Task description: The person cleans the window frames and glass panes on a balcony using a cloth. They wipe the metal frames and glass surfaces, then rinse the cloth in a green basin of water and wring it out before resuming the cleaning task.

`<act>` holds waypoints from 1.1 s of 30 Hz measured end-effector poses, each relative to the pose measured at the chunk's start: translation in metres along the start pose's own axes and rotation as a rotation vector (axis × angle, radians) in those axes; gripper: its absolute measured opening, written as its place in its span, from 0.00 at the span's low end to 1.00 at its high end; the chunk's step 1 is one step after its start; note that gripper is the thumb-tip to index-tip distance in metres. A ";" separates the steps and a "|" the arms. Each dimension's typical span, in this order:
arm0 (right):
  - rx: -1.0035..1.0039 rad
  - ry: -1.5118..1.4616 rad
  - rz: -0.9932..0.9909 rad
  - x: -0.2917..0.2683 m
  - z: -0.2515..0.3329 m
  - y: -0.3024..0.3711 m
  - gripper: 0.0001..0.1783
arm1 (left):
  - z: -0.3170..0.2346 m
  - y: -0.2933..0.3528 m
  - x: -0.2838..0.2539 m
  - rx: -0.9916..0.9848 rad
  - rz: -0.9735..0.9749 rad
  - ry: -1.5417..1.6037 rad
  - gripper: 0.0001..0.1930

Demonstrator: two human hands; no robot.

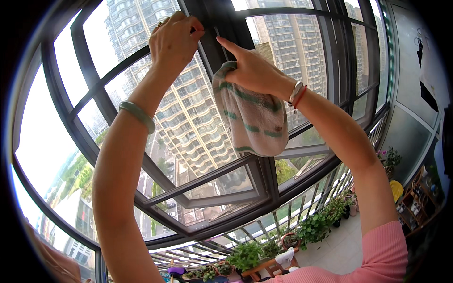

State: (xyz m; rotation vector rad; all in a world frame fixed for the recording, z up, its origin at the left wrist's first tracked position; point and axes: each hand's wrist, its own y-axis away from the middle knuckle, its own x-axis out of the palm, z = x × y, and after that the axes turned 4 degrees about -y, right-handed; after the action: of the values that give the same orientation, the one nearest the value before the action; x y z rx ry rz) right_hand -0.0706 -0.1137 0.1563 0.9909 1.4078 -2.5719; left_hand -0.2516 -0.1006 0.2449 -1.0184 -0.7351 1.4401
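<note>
A white cloth with green stripes (255,118) hangs from my right hand (257,70), its top edge pinched under the thumb side while the index finger points toward the dark window frame (214,45). My left hand (175,40) is raised to the same upright frame, just left of the right hand. Its thumb and fingers are curled together in a pinch, and what they hold, if anything, is too small to make out. The tall glass panes (188,118) stand right behind both hands. A green bangle (137,116) circles my left wrist.
Below the panes, a tilted window sash (222,195) stands open. A metal railing (245,233) runs along the lower edge, with potted plants (316,226) on the floor behind it. A wooden shelf (415,203) stands at the right, and high-rise buildings (203,118) show outside.
</note>
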 end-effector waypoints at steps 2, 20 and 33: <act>0.012 0.094 -0.003 0.000 0.003 -0.007 0.46 | 0.001 0.001 0.001 0.038 -0.037 -0.008 0.05; -0.088 0.278 -0.186 0.003 -0.012 -0.003 0.46 | 0.003 0.005 0.014 0.097 -0.206 0.122 0.08; -0.040 0.054 -0.105 0.003 -0.010 0.022 0.31 | 0.007 0.017 -0.004 0.080 -0.314 0.232 0.11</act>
State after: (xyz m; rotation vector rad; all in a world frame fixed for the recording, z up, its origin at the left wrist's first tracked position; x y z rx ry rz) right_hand -0.0602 -0.1179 0.1342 1.0143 1.5586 -2.5973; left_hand -0.2653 -0.1058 0.2334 -0.9424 -0.6306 1.0533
